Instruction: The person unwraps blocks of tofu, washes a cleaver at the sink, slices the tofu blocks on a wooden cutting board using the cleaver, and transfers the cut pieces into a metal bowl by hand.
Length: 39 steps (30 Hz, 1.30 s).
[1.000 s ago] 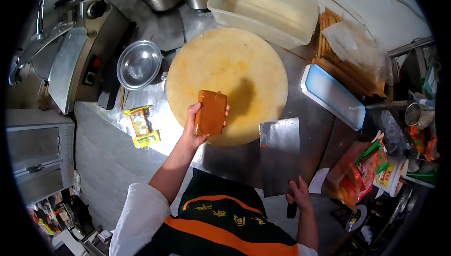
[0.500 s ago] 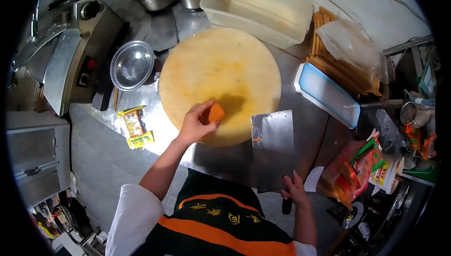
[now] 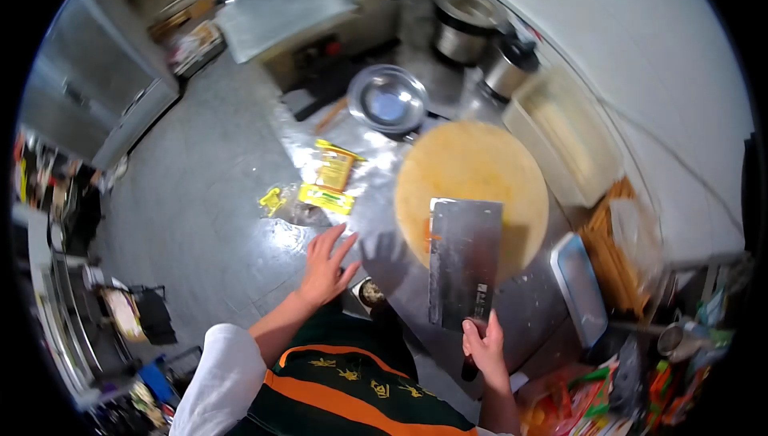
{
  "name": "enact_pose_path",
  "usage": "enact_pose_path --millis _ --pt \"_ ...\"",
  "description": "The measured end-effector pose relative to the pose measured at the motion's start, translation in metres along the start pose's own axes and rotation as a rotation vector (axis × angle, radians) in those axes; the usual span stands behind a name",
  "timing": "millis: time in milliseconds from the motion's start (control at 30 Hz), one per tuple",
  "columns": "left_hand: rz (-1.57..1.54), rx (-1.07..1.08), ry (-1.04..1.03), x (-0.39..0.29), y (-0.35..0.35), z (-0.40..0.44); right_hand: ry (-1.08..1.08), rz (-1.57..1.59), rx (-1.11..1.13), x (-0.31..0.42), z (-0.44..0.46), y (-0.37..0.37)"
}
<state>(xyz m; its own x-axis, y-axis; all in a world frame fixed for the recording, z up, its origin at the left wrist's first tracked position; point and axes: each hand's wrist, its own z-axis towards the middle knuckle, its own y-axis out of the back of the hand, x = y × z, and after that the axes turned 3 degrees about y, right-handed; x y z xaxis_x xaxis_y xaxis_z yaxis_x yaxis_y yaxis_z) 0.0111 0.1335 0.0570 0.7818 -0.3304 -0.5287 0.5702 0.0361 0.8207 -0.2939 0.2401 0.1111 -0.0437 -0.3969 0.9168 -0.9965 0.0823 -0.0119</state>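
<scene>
L hand (image 3: 324, 268) is hanging empty, fingers spread, on the person's side of the round board (image 3: 456, 164) & off to its left. R hand (image 3: 484, 348) is gripping the cleaver (image 3: 464, 260) by its handle, broad face showing, blade overlapping the board's near part; can't tell if it's touching. An orange bit (image 3: 429, 236) is showing at the blade's left edge, partly hidden; can't tell if it's sitting on the board or sticking to the steel.

Left of the board, a yellow pkt (image 3: 334, 170) is lying on the table (image 3: 376, 224); a yellow scrap w/ clear film (image 3: 274, 200) is showing farther left, nr the table edge, maybe over the floor. Metal bowl (image 3: 388, 98) is sitting up-left of the board, plastic tub (image 3: 552, 140) up-right, blue-topped tray (image 3: 580, 284) down-right.

Step in hand, prob.: L hand is freeing itself or reaching toward the pkt side, R hand is just keeping the cleaver ready; no cut is showing. Next move, if L hand's grabbing, is calling for closing fingers on one item & keeping them clear of the edge.
</scene>
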Motion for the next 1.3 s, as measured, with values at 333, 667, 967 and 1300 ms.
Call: enact_pose_path --millis 333,667,967,1300 --pt "0.058 -0.395 1.074 0.236 0.103 -0.358 1.543 -0.935 0.334 0.075 0.026 -0.378" --pt "0.156 -0.905 1.704 0.409 0.236 -0.555 1.635 -0.676 0.812 0.051 0.013 -0.794" --pt "0.162 -1.163 2.503 0.452 0.259 -0.685 0.885 -0.463 1.018 -0.009 0.076 -1.165" --pt "-0.493 -0.905 3.034 0.607 0.327 -0.712 0.206 -0.252 1.037 -0.021 0.035 -1.559"
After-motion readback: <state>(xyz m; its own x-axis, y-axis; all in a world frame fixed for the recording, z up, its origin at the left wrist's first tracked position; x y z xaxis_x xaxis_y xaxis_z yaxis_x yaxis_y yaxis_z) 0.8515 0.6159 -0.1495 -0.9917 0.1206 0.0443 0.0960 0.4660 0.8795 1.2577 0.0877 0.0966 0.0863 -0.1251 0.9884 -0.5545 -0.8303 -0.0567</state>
